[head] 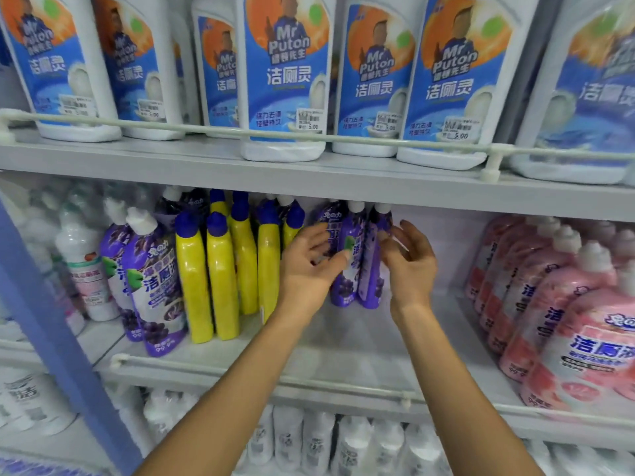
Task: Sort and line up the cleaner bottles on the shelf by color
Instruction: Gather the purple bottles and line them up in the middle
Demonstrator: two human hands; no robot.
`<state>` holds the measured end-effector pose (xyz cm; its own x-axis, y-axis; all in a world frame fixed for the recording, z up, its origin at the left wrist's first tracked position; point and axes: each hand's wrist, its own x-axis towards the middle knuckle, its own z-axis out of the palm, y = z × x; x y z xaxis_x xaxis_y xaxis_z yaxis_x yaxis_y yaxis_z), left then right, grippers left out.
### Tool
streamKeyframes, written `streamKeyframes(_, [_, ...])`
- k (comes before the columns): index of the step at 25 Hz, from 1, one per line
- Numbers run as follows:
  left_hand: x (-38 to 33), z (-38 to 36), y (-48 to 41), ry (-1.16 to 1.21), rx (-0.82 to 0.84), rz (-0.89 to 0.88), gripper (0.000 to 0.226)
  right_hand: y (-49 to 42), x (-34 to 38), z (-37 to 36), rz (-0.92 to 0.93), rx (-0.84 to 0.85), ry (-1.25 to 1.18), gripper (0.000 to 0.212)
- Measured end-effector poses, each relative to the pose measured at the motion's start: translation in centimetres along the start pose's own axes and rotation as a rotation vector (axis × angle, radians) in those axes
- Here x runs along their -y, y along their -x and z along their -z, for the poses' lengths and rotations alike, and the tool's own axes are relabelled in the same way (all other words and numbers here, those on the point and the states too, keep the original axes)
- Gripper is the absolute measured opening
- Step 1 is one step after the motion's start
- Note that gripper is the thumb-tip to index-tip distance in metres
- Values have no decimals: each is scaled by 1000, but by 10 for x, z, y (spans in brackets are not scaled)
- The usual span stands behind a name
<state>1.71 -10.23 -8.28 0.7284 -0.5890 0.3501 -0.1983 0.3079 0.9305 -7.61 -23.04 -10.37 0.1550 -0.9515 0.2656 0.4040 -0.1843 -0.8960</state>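
On the middle shelf point(330, 355) stand purple bottles at the left point(154, 286), several yellow bottles with blue caps point(220, 276), and a pair of purple bottles point(357, 266) further back at the centre. My left hand point(309, 266) reaches in with relaxed fingers, touching the left side of that purple pair. My right hand point(409, 266) hovers at the pair's right side with fingers spread and holds nothing. Pink bottles point(563, 304) fill the right end.
The upper shelf carries white bottles with blue labels point(285, 80) behind a thin rail point(240, 132). A blue upright post point(51, 321) stands at the left, with white bottles point(86, 262) beyond it. White bottles point(343, 441) line the lower shelf.
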Motion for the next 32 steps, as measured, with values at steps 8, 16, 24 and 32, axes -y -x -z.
streamKeyframes(8, [96,-64,-67,-322,-74,17,60,-59,-48,26,-52,251,290,65])
streamKeyframes(16, [87,-50,-75,-410,70,-53,49,-67,-57,51,60,304,423,54])
streamKeyframes(24, [77,-39,-50,-282,384,-84,49,-44,-30,109,53,487,453,78])
streamKeyframes(32, [93,-39,-49,-307,442,-67,55,-56,-32,103,126,192,638,82])
